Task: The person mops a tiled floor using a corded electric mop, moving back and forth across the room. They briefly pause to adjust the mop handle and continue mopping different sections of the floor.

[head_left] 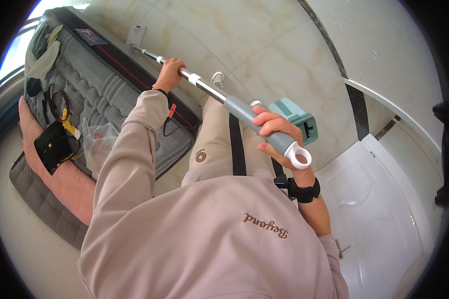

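A long mop with a silver pole (204, 85) slants across the view in front of my body. My left hand (170, 74) is wrapped round the pole's far section, above the mattress edge. My right hand (279, 132) grips the thick grey handle near its white looped end. At the pole's far end a flat, pale mop head (136, 36) is on the tiled floor beside the bed. Beyond my right hand stands a teal plastic bucket (304, 119) with a dark slot, partly hidden by that hand.
To the left, a grey quilted mattress (100, 89) holds a black bag (55, 144), a belt, a clear plastic bag and clothes, with a pink quilt (60, 192) alongside. A white door (369, 199) stands at the right. Marbled tiles (224, 30) cover the floor; my feet are on them.
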Tool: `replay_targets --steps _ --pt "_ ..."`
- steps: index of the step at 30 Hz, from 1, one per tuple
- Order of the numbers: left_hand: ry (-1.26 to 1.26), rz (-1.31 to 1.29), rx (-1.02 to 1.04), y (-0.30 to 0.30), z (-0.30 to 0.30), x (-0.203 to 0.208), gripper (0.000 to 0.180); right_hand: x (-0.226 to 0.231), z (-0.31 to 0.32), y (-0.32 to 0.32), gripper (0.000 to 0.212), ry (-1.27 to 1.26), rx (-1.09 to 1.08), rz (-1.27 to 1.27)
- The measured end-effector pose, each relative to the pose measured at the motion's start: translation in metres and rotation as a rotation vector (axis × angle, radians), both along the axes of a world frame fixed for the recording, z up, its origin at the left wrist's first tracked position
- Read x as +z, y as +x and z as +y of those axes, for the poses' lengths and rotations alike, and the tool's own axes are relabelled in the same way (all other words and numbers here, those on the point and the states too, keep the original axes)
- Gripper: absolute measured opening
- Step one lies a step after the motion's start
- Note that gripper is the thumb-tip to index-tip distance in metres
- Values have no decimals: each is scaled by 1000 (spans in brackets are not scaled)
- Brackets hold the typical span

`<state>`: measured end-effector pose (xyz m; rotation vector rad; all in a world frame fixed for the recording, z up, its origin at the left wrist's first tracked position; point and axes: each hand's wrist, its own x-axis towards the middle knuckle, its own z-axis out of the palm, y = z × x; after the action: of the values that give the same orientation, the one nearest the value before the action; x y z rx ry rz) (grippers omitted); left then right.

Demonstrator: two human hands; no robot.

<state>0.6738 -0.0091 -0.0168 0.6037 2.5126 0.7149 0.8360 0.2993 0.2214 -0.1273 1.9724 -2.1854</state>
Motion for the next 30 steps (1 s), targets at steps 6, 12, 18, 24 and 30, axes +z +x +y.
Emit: replay_targets --steps 6,12,18,24,30 --pt "71 2 -132 31 10 -15 25 27 25 8 26 118 99 -58" --pt "137 -102 -179 116 118 1 30 66 129 75 24 185 95 -98" --pt "334 -159 -216 216 255 28 27 131 230 179 29 349 -83 -214" --pt "423 -273 -184 277 351 68 22 194 266 246 29 513 -335 -180" --pt "407 -381 -182 278 358 99 19 203 262 262 27 593 -436 -82"
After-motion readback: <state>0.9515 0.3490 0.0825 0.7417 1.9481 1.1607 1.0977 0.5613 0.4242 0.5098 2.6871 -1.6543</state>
